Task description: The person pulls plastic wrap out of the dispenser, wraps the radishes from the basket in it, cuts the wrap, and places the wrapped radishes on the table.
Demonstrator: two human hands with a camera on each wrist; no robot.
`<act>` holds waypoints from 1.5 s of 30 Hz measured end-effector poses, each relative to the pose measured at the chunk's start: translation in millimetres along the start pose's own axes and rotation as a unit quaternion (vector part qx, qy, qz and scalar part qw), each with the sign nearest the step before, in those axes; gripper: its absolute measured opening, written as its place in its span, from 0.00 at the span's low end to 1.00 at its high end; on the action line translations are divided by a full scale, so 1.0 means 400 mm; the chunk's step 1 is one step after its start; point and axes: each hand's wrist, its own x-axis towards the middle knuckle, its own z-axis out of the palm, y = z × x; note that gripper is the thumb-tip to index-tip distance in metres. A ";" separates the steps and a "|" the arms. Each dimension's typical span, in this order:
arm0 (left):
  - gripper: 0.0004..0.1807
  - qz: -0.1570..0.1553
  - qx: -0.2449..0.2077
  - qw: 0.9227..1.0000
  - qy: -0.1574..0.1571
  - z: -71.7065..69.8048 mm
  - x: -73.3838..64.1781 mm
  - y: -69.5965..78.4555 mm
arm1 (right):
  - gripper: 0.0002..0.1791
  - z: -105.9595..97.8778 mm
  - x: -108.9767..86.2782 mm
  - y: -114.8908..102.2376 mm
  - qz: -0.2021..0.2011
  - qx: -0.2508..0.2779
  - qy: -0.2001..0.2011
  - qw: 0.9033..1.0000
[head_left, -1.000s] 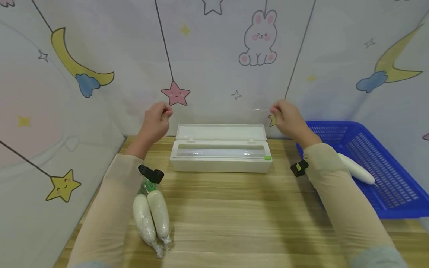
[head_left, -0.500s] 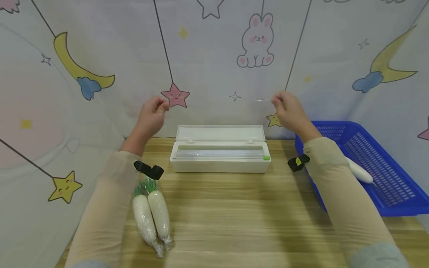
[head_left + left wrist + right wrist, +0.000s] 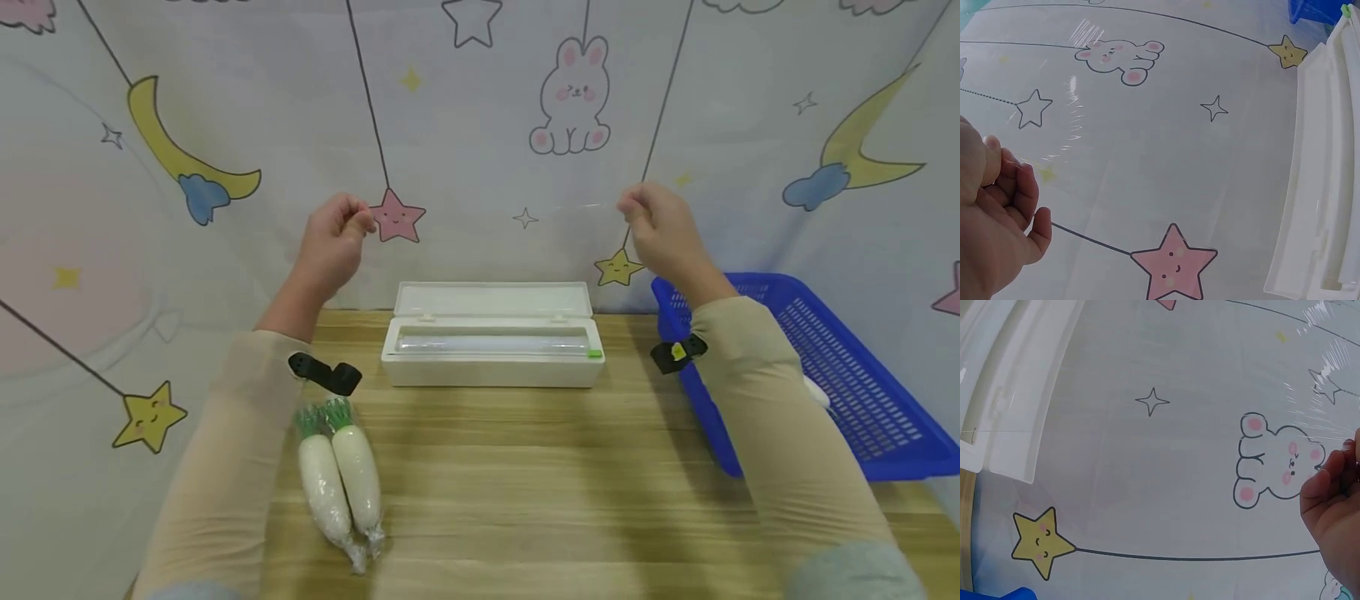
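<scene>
Clear cling film (image 3: 1074, 115) is stretched between my two hands, visible mainly as bright glints and creases in both wrist views. My left hand (image 3: 333, 242) pinches one side of it, thumb against curled fingers. On the other side, my right hand (image 3: 666, 232) pinches it the same way. Both hands are raised in front of the wall cloth, above a white cling film box (image 3: 491, 372). The box's lid (image 3: 492, 298) stands up at the back, and a clear roll (image 3: 491, 344) lies inside. Most of the film is too transparent to trace.
Two wrapped white radishes (image 3: 356, 475) with green tops lie on the wooden table (image 3: 510, 483) at left. At right stands a blue basket (image 3: 885, 367); a white radish (image 3: 816, 392) in it is mostly hidden by my right sleeve. A printed cloth hangs behind.
Both hands have risen and moved slightly farther apart, still pinching the cling film. My right sleeve now covers more of the radish in the basket. The box stays in place.
</scene>
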 end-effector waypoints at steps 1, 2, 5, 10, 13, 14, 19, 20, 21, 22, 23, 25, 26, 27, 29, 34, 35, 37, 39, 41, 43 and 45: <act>0.10 0.004 0.003 1.000 -0.001 -0.001 -0.002 0.006 | 0.15 -0.006 -0.003 -0.002 -0.003 0.000 0.002 1.000; 0.10 0.009 0.006 1.000 -0.002 -0.002 -0.005 0.012 | 0.16 -0.013 -0.007 -0.005 -0.007 -0.001 0.004 1.000; 0.10 0.036 0.017 0.999 -0.003 -0.005 -0.022 0.024 | 0.15 -0.035 -0.030 -0.010 -0.020 -0.003 0.009 1.000; 0.10 0.094 0.011 0.995 -0.018 -0.008 -0.093 0.030 | 0.09 -0.066 -0.110 -0.016 -0.093 -0.003 0.033 0.995; 0.08 0.130 0.005 0.991 -0.026 -0.008 -0.156 0.025 | 0.07 -0.079 -0.181 -0.020 -0.128 0.007 0.047 0.991; 0.07 0.144 0.005 0.989 -0.025 -0.007 -0.177 0.021 | 0.08 -0.081 -0.207 -0.021 -0.137 0.013 0.052 0.989; 0.03 0.238 -0.001 0.971 -0.006 0.005 -0.278 -0.015 | 0.11 -0.072 -0.331 -0.024 -0.165 0.077 0.070 0.981; 0.03 0.257 -0.003 0.966 -0.005 0.007 -0.296 -0.025 | 0.11 -0.067 -0.354 -0.023 -0.166 0.097 0.067 0.979; 0.03 0.274 -0.002 0.962 -0.007 0.008 -0.315 -0.036 | 0.10 -0.061 -0.377 -0.020 -0.168 0.116 0.062 0.977; 0.04 0.286 -0.005 0.958 -0.012 0.009 -0.334 -0.047 | 0.10 -0.053 -0.401 -0.016 -0.169 0.134 0.055 0.975; 0.04 0.297 -0.002 0.955 -0.018 0.009 -0.353 -0.059 | 0.09 -0.045 -0.425 -0.012 -0.166 0.147 0.045 0.974; 0.05 0.308 0.008 0.951 -0.034 0.007 -0.393 -0.086 | 0.06 -0.025 -0.474 -0.002 -0.162 0.164 0.019 0.973; 0.06 0.311 0.011 0.949 -0.046 0.007 -0.412 -0.101 | 0.04 -0.013 -0.499 0.004 -0.160 0.171 0.005 0.972; 0.08 0.311 0.017 0.949 -0.054 0.006 -0.432 -0.115 | 0.02 -0.001 -0.522 0.009 -0.159 0.178 -0.011 0.971; 0.11 0.306 0.027 0.949 -0.074 0.007 -0.467 -0.146 | 0.06 0.022 -0.563 0.020 -0.153 0.184 -0.042 0.970; 0.13 0.298 0.036 0.950 -0.084 0.036 -0.535 -0.214 | 0.16 0.067 -0.639 0.052 -0.135 0.193 -0.100 0.967; 0.12 0.297 0.038 0.951 -0.083 0.045 -0.546 -0.226 | 0.17 0.074 -0.650 0.058 -0.129 0.191 -0.106 0.967; 0.10 0.292 0.050 0.952 -0.078 0.063 -0.566 -0.248 | 0.19 0.090 -0.672 0.071 -0.123 0.191 -0.116 0.967; 0.06 0.279 0.068 0.955 -0.076 0.076 -0.587 -0.267 | 0.19 0.104 -0.690 0.079 -0.116 0.185 -0.126 0.968; 0.09 0.263 0.083 0.958 -0.083 0.086 -0.605 -0.282 | 0.17 0.115 -0.707 0.082 -0.113 0.177 -0.131 0.969; 0.14 0.246 0.098 0.960 -0.092 0.095 -0.619 -0.295 | 0.15 0.123 -0.717 0.083 -0.107 0.168 -0.140 0.970; 0.14 0.235 0.115 0.960 -0.100 0.102 -0.626 -0.303 | 0.12 0.128 -0.721 0.085 -0.094 0.164 -0.158 0.969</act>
